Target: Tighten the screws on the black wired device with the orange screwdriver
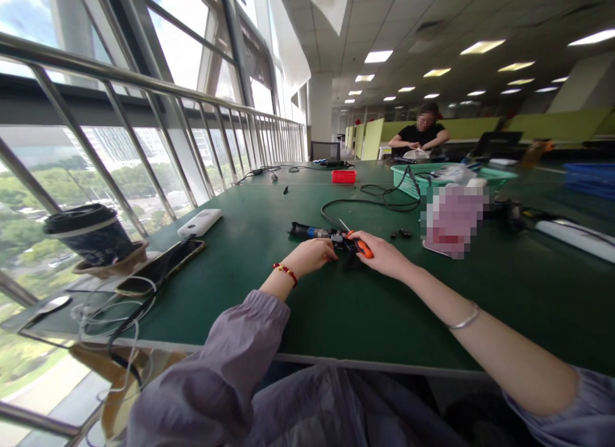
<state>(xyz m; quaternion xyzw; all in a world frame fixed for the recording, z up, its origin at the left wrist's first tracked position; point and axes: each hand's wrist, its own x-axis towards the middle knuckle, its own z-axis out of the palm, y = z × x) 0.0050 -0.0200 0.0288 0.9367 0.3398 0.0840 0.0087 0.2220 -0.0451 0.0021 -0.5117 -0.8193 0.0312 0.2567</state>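
Right hand point(387, 256) grips orange-handled tool point(364, 248), just right of left hand point(312, 255), which curls at end of black cylinder point(307, 230); grip unclear. Tool likely light, rigid: hold by handles.

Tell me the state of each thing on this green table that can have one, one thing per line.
Left hand: closed on the black cylindrical part with a blue band.
Right hand: closed on the orange-handled hand tool, tip hidden.
Dark paper cup with black lid: lid on.
Black smartphone: lying flat, screen dark.
Green plastic mesh basket: upright, holding items.
Black cable: loose, looped.
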